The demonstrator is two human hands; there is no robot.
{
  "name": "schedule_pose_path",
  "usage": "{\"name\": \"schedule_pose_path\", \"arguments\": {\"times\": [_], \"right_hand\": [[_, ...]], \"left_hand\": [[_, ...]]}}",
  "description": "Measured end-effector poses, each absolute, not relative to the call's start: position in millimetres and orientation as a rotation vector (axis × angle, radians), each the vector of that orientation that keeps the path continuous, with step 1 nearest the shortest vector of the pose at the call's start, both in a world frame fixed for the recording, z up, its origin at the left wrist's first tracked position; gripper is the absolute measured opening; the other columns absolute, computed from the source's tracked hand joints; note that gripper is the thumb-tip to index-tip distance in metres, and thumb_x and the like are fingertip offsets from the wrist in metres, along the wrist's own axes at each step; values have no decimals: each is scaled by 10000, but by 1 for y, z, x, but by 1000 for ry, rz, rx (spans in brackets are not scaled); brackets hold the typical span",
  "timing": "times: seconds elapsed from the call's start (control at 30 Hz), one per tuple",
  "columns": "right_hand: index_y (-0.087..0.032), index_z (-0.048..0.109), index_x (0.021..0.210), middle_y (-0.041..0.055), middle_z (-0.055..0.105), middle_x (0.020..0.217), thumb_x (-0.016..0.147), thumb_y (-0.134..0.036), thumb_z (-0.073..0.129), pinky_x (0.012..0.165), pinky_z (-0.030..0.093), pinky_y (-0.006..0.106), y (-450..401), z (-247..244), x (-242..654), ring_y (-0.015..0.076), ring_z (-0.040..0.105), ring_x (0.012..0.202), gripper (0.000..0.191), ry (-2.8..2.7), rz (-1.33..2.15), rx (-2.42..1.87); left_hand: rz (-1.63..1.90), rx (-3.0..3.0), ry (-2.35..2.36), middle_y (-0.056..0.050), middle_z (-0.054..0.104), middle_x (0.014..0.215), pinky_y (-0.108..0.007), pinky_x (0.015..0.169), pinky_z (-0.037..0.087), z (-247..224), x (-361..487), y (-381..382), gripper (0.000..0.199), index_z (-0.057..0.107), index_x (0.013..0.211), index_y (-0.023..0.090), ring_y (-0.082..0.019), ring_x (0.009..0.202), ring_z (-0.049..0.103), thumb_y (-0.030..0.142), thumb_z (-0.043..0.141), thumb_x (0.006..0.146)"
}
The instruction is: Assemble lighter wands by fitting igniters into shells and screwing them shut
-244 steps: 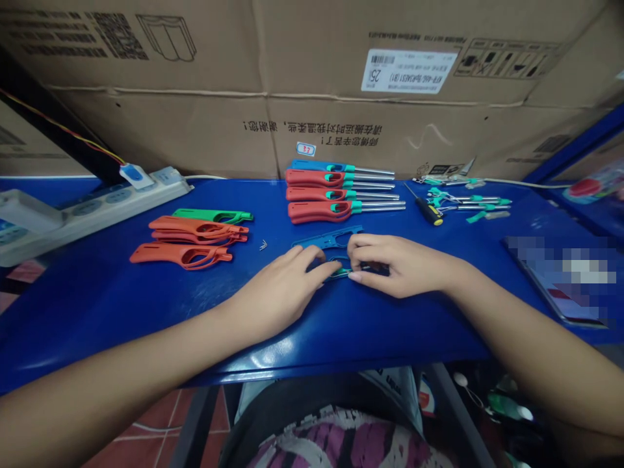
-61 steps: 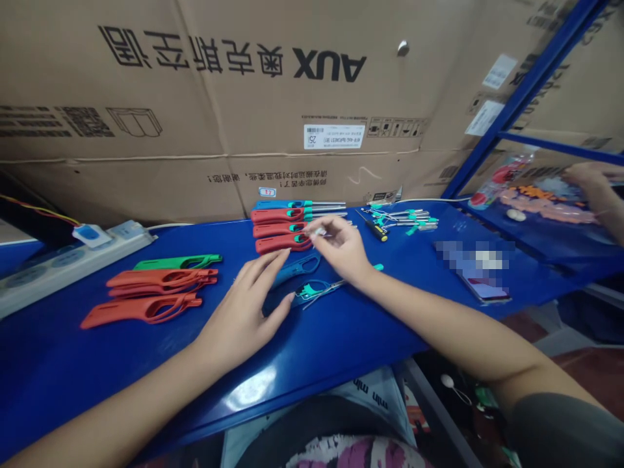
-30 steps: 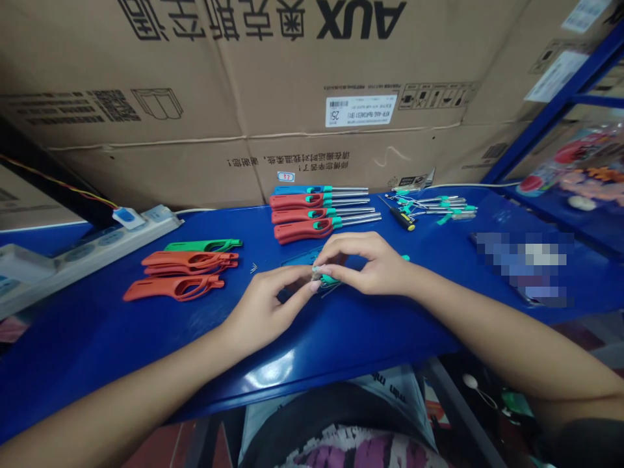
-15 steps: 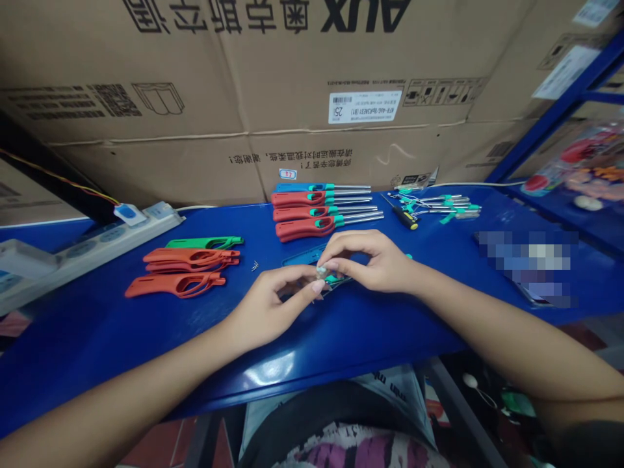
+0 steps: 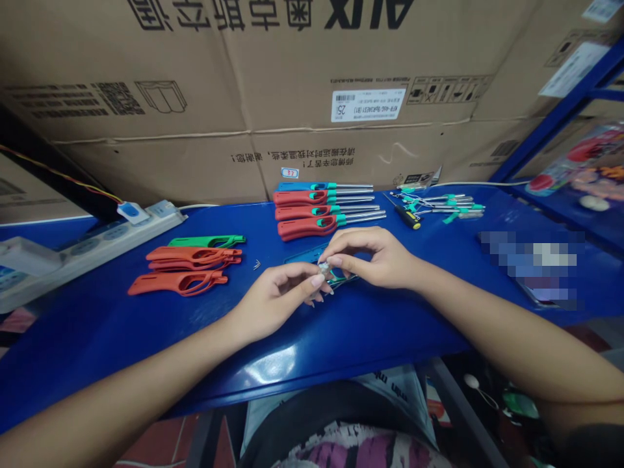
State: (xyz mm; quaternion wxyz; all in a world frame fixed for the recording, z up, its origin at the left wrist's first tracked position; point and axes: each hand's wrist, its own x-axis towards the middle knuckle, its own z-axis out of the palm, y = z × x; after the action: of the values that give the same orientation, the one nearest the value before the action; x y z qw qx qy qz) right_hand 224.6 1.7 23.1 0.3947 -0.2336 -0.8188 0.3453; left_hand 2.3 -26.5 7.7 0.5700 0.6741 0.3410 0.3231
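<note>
My left hand (image 5: 277, 296) and my right hand (image 5: 373, 260) meet over the middle of the table. Both pinch a small pale, translucent part (image 5: 324, 268) between thumb and fingertips; its exact kind cannot be made out. Beneath the fingers lies a blue plastic lighter casing (image 5: 306, 255), partly covered by my hands. Green and thin dark bits (image 5: 342, 281) show under my right fingers. Just behind, several red lighters and a blue one, with metal tubes (image 5: 306, 227), lie in a row. Left of my hands are small metal screws or pins (image 5: 257, 264).
Orange and green casings (image 5: 178, 283) lie at the left, near a white power strip (image 5: 163, 218). A black-and-yellow screwdriver (image 5: 408, 218) and green-fitted metal tubes with wires (image 5: 458, 205) sit back right. A blurred-out flat device (image 5: 533, 266) lies farther right. A cardboard box (image 5: 287, 84) stands behind.
The view has shifted slightly. My fingers have moved a little around the small part, and more of my left fingertips shows below it. The things on the table lie as before.
</note>
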Motion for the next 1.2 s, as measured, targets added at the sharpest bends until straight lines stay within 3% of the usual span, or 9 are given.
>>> {"name": "schedule_pose_path", "arguments": {"times": [0.17, 0.27, 0.37, 0.43, 0.53, 0.6, 0.93, 1.1, 1.2], "right_hand": [[-159, 700, 1078, 32, 703, 892, 971, -283, 619, 605, 491, 229, 5, 24, 228, 99, 612, 669, 183, -2036, 872, -651], [-156, 680, 868, 5, 642, 774, 949, -294, 650, 582, 433, 230, 9, 25, 231, 95, 548, 633, 163, -2052, 737, -754], [-167, 549, 652, -35, 528, 646, 897, -320, 725, 574, 371, 232, 9, 29, 235, 87, 469, 594, 338, -2242, 665, -823], [-165, 559, 688, -25, 550, 712, 881, -326, 745, 605, 374, 234, 6, 30, 236, 96, 493, 639, 313, -2448, 675, -826], [-183, 657, 946, 28, 622, 983, 902, -268, 710, 697, 413, 252, 1, 29, 236, 142, 585, 822, 109, -2740, 647, -825], [-201, 665, 1040, 44, 615, 1073, 923, -234, 668, 724, 428, 263, 0, 25, 234, 162, 602, 881, 121, -2827, 624, -844], [-163, 684, 916, 50, 639, 983, 927, -167, 652, 739, 464, 267, 5, 17, 230, 151, 602, 853, 34, -2667, 705, -850], [-172, 599, 890, -39, 606, 648, 926, -246, 642, 460, 441, 214, 5, 21, 226, 86, 554, 478, 93, -2173, 1233, -1282], [-176, 556, 886, -34, 632, 670, 880, -384, 709, 357, 440, 195, 11, 21, 226, 86, 578, 431, 258, -1898, 1502, -1315]], "left_hand": [[778, 1564, 824, -64, 778, 912, -287, 701, 590, 8, 2, -27, 337, 726, 997, 159, -169, 752, 705, 482, 680, 913], [841, 1523, 865, -49, 762, 876, -265, 668, 575, 8, 1, -24, 366, 712, 983, 157, -154, 722, 689, 506, 725, 871], [885, 1444, 931, -26, 732, 807, -249, 665, 562, 7, 1, -20, 385, 700, 938, 155, -139, 697, 673, 516, 773, 822], [898, 1401, 959, -15, 717, 779, -245, 689, 560, 7, 2, -18, 386, 697, 910, 155, -134, 701, 668, 512, 796, 798], [896, 1363, 974, -10, 711, 772, -239, 710, 551, 6, 3, -16, 386, 698, 881, 155, -128, 705, 660, 507, 815, 774], [886, 1341, 982, -11, 710, 769, -240, 698, 545, 6, 3, -16, 392, 702, 881, 155, -130, 700, 656, 512, 816, 768], [869, 1308, 997, 7, 694, 739, -213, 660, 505, 5, 3, -14, 373, 701, 858, 152, -105, 671, 619, 488, 828, 757], [857, 1281, 1018, 0, 695, 769, -217, 639, 507, 3, 1, -11, 387, 704, 890, 151, -109, 677, 627, 487, 835, 749], [846, 1279, 1029, 0, 687, 771, -212, 615, 503, 1, 0, -10, 397, 706, 895, 151, -104, 666, 617, 497, 834, 749]]}}
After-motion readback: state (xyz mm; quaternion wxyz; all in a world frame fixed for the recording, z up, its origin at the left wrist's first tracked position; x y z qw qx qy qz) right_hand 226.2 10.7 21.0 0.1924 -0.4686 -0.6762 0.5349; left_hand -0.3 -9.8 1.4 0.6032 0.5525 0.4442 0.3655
